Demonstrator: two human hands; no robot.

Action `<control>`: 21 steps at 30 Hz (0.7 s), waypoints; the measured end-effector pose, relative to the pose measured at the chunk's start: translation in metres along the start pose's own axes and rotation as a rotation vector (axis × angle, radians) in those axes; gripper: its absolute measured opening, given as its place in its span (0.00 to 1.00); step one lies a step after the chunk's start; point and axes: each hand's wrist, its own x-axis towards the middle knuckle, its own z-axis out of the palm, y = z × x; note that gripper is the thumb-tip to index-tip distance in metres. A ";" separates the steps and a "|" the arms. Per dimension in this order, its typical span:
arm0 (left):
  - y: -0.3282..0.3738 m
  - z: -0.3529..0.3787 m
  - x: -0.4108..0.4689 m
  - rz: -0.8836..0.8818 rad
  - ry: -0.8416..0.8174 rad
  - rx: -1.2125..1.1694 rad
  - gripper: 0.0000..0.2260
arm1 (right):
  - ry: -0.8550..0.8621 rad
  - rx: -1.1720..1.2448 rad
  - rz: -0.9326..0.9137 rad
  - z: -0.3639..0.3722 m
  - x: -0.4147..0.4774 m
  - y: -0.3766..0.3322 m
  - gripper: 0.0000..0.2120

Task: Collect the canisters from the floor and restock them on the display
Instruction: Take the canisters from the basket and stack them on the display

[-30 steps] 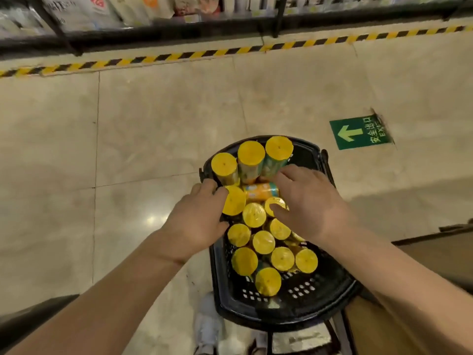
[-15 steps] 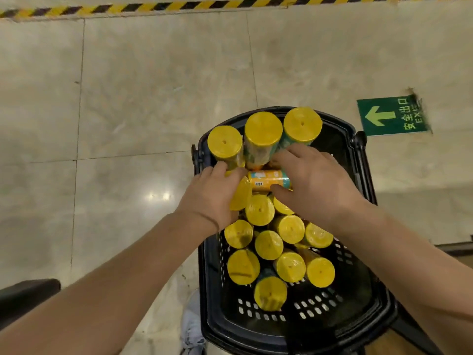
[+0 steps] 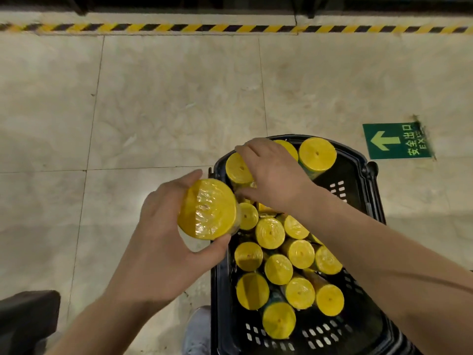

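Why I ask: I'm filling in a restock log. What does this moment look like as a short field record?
basket: black, holding many yellow-lidded canisters
left hand: grips one canister, held up beside the basket's left rim
right hand: over the far canisters in the basket; grip unclear
floor: pale tiles, green exit sign, striped tape

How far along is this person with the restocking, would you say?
Collecting looks done: over a dozen canisters stand in the black basket, and none lie on the floor tiles in view. In hand: the left hand holds one canister clear of it; the right hand grips a second canister at the far end. Left: shelving them all.
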 end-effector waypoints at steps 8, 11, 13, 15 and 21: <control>-0.007 -0.018 0.003 -0.086 0.100 -0.134 0.42 | -0.132 -0.147 -0.002 0.009 0.028 -0.006 0.36; 0.001 -0.031 0.004 -0.097 0.123 -0.125 0.43 | -0.045 -0.008 0.029 -0.007 0.015 -0.011 0.34; 0.011 -0.044 0.002 -0.084 0.130 -0.131 0.43 | 0.008 0.100 0.059 -0.033 -0.001 -0.019 0.35; 0.026 -0.059 0.000 -0.069 0.145 -0.151 0.43 | 0.040 0.236 0.105 -0.069 -0.019 -0.028 0.37; 0.107 -0.119 0.000 0.039 0.180 -0.216 0.39 | 0.205 0.566 0.251 -0.200 -0.085 -0.051 0.37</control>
